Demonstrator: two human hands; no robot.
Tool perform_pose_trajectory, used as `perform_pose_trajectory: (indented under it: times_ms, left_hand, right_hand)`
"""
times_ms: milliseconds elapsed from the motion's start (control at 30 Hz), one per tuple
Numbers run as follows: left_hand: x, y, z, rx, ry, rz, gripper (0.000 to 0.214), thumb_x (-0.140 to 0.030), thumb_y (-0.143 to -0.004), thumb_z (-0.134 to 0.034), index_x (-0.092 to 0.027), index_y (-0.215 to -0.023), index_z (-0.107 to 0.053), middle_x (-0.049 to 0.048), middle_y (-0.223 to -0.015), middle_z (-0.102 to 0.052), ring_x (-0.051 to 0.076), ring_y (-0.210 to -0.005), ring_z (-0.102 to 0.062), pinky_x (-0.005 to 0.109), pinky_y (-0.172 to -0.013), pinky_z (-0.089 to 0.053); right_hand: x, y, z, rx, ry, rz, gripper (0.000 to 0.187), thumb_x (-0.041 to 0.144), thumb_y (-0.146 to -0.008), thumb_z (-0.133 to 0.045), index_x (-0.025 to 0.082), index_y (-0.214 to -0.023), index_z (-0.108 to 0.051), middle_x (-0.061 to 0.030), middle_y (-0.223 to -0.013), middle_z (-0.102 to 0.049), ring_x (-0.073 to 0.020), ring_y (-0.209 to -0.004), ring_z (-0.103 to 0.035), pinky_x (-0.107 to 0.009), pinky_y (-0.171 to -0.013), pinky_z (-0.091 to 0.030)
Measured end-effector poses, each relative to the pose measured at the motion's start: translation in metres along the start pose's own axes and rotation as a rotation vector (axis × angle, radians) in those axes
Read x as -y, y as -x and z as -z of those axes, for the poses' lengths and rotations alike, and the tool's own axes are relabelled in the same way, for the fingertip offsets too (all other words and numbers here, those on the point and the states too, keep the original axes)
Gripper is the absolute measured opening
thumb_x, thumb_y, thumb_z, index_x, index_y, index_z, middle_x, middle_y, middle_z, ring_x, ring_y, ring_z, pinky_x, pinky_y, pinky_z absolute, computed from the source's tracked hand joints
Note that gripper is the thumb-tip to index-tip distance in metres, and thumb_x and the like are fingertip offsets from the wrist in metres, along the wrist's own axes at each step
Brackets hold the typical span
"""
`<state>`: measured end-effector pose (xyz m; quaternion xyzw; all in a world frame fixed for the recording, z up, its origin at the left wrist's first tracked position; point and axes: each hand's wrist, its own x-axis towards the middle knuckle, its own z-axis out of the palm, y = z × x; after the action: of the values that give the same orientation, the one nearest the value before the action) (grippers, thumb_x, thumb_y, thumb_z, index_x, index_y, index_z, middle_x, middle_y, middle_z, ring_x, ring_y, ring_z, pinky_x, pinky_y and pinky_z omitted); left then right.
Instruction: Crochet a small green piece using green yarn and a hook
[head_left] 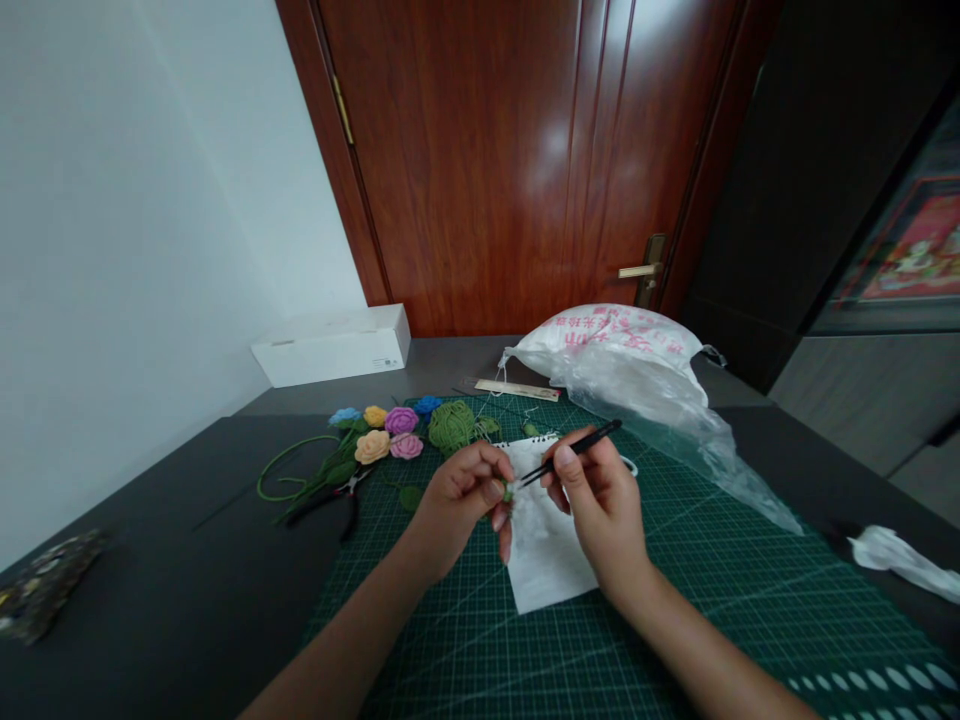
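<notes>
Black tweezers [583,445] are gripped in my right hand [600,500], their tips pointing left toward my other hand. Between the thumb and fingers of my left hand [463,497] is a small green piece [508,492] with some white at its end, too small to make out fully. The tweezer tips meet or nearly meet that white end. Under both hands lies a white sheet of paper [551,575] with a perforated top edge, on a green cutting mat [720,580].
Crocheted flowers [373,446] with green stems, a green yarn ball [451,427] and black-handled pliers [351,495] lie to the left. Behind are a white box [337,345], a wooden ruler strip [517,390] and a stuffed plastic bag [619,340]. Crumpled white tissue [900,560] sits far right.
</notes>
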<state>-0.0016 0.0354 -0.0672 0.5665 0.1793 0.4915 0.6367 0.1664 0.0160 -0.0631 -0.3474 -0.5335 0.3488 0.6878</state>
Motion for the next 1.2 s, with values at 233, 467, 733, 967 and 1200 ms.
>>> perform_pose_trajectory:
  times_ms: [233, 467, 733, 967, 1200]
  left_hand:
    - [0.001, 0.0, -0.001, -0.002, 0.008, 0.004, 0.02, -0.031, -0.089, -0.076, -0.016, -0.092, -0.063, -0.0047, -0.06, -0.058, 0.008, -0.043, -0.053, 0.02, -0.037, -0.055]
    - [0.001, 0.003, -0.002, -0.005, 0.022, 0.019, 0.02, -0.03, -0.088, -0.077, -0.016, -0.092, -0.064, -0.0038, -0.061, -0.061, 0.008, -0.042, -0.053, 0.021, -0.036, -0.055]
    - [0.0, 0.003, 0.0, 0.012, -0.008, 0.054, 0.019, -0.031, -0.086, -0.078, -0.015, -0.088, -0.068, -0.0029, -0.06, -0.062, 0.01, -0.04, -0.057, 0.018, -0.034, -0.049]
    - [0.0, 0.001, 0.005, -0.014, -0.041, 0.076, 0.019, -0.032, -0.09, -0.075, -0.015, -0.089, -0.066, -0.0049, -0.054, -0.059, 0.011, -0.036, -0.058, 0.02, -0.036, -0.05]
    - [-0.004, 0.0, 0.001, -0.048, -0.042, 0.07, 0.018, -0.03, -0.09, -0.074, -0.015, -0.088, -0.065, -0.0048, -0.053, -0.058, 0.011, -0.038, -0.056, 0.022, -0.037, -0.053]
  right_hand:
    - [0.0, -0.001, -0.003, 0.007, -0.008, -0.034, 0.032, 0.052, -0.094, -0.065, 0.022, -0.083, -0.059, 0.0032, -0.058, -0.065, -0.0093, -0.042, -0.051, -0.021, -0.041, -0.037]
    - [-0.005, -0.001, -0.006, 0.076, -0.044, -0.127, 0.036, 0.056, -0.092, -0.066, 0.022, -0.081, -0.057, 0.0046, -0.056, -0.063, -0.0086, -0.04, -0.048, -0.021, -0.041, -0.034]
    - [-0.01, -0.003, -0.008, 0.133, -0.06, -0.162, 0.038, 0.058, -0.091, -0.066, 0.022, -0.082, -0.057, 0.005, -0.055, -0.062, -0.0089, -0.041, -0.047, -0.022, -0.042, -0.035]
    - [-0.001, -0.007, -0.001, -0.004, -0.047, -0.096, 0.034, 0.054, -0.094, -0.065, 0.022, -0.086, -0.059, 0.0039, -0.061, -0.062, -0.0096, -0.045, -0.049, -0.022, -0.043, -0.036]
    - [0.002, -0.005, -0.001, -0.027, -0.03, -0.044, 0.032, 0.052, -0.094, -0.066, 0.022, -0.086, -0.06, 0.003, -0.062, -0.063, -0.0104, -0.047, -0.052, -0.022, -0.043, -0.04]
